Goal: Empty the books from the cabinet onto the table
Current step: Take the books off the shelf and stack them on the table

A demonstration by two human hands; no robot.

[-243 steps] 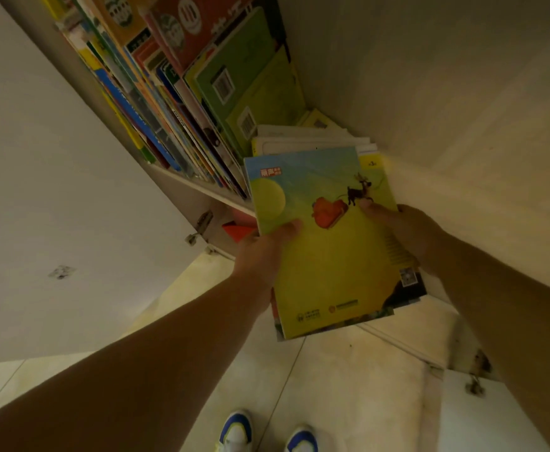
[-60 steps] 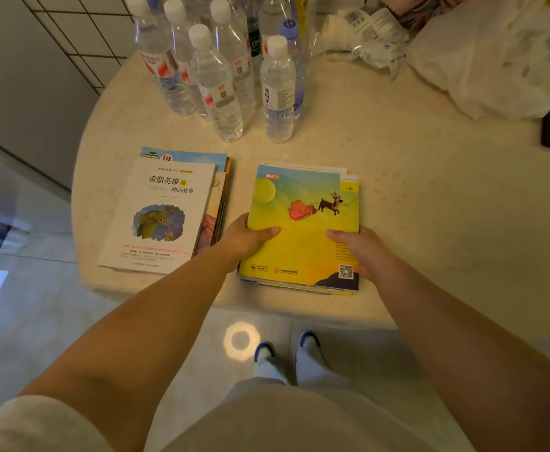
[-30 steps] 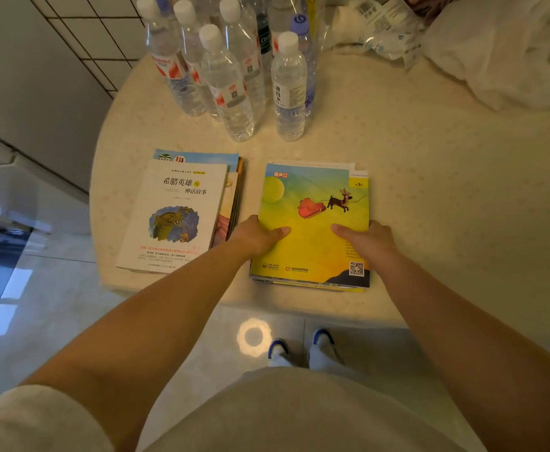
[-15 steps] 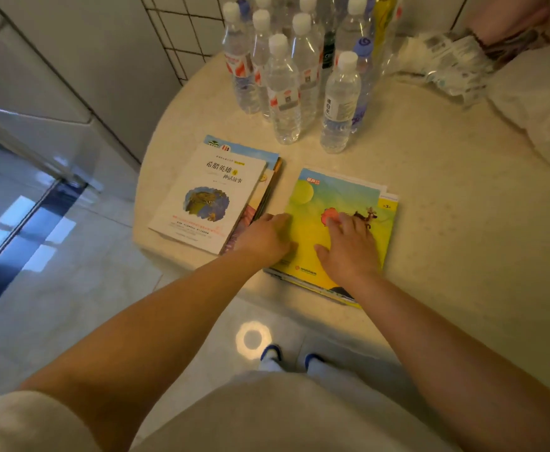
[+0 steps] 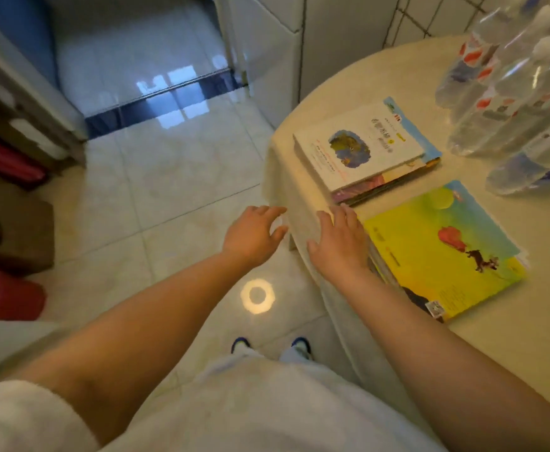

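A pale tiled floor (image 5: 169, 177) fills the left and middle of the view, glossy, with window light reflected near a dark threshold strip at the top. A round cream table (image 5: 482, 347) takes up the right side, its curved edge running from the upper right down past the person's right forearm.

On the table lie two stacks of books. The nearer one is the yellow stack (image 5: 443, 252), its top cover yellow and blue-green with a red shape and a small dark animal, lying flat close to the table's edge. Just beyond it, apart by a narrow gap, lies the white stack (image 5: 365, 148), topped by a white cover with a dark blue-brown picture; coloured edges of the books beneath show along its near side. Behind both, at the upper right, stands a cluster of clear water bottles (image 5: 508, 93), blurred.

At the left edge sit dark brown and red things (image 5: 9, 230), too blurred to tell what they are.

The right hand (image 5: 339, 243) hovers palm down over the table's edge, fingers spread and holding nothing, just beside the yellow stack's near left corner; whether it touches the stack I cannot tell. The left hand (image 5: 254, 236) hangs over the floor, fingers loosely spread, empty too, near the right hand but not touching it.

A ring of light (image 5: 256, 295) glints on the floor, above two blue-and-white shoes (image 5: 270, 345).
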